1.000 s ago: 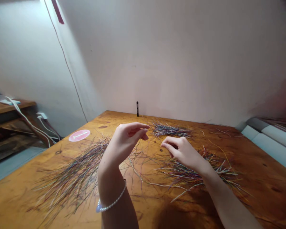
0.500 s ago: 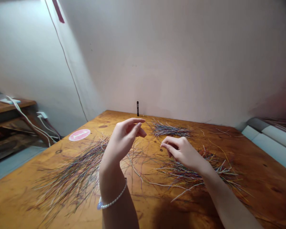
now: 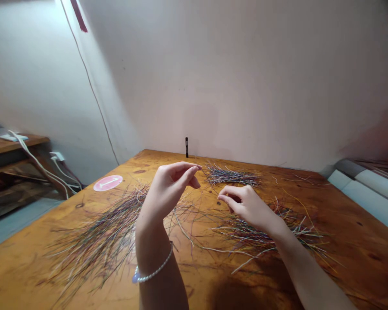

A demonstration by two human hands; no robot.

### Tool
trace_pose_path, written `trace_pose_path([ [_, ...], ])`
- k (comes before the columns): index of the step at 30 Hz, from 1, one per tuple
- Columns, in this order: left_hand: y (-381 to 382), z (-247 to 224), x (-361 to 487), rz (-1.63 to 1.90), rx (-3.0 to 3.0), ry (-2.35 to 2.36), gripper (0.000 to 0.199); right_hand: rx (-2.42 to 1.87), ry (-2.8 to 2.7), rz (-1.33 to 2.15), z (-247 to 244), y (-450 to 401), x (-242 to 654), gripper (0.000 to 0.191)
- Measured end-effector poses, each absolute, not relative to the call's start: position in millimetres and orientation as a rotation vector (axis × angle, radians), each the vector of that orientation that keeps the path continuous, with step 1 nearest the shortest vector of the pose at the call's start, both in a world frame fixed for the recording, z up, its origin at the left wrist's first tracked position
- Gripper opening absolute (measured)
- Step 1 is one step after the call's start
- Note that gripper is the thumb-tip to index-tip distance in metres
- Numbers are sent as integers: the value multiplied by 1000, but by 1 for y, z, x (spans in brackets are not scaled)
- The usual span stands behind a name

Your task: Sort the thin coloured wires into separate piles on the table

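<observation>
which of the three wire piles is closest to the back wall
The small far pile; the left pile and right pile lie nearer the camera.

Wires [image 3: 106,234], marker [image 3: 186,147], sticker [image 3: 107,183] on table [image 3: 352,254]

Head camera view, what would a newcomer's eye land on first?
Likely the left hand and right hand mid-view, a beaded bracelet on the left wrist. Then thin coloured wires: a left heap, right heap and far heap. Behind, a black marker stands upright near the wall.

The right hand [image 3: 247,204] and forearm [image 3: 295,254] hide part of the right-side wire pile [image 3: 245,233].
</observation>
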State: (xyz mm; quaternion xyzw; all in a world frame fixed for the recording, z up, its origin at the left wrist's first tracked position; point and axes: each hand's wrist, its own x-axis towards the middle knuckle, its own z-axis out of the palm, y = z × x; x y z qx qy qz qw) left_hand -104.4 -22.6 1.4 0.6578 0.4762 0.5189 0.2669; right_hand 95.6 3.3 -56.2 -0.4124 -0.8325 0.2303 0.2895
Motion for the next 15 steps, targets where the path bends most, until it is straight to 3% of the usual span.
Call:
trace_pose_path([
  [15,-23,1,-103,1356,1823,1223,15,-1119,-2238,559,-57,4,96,25],
])
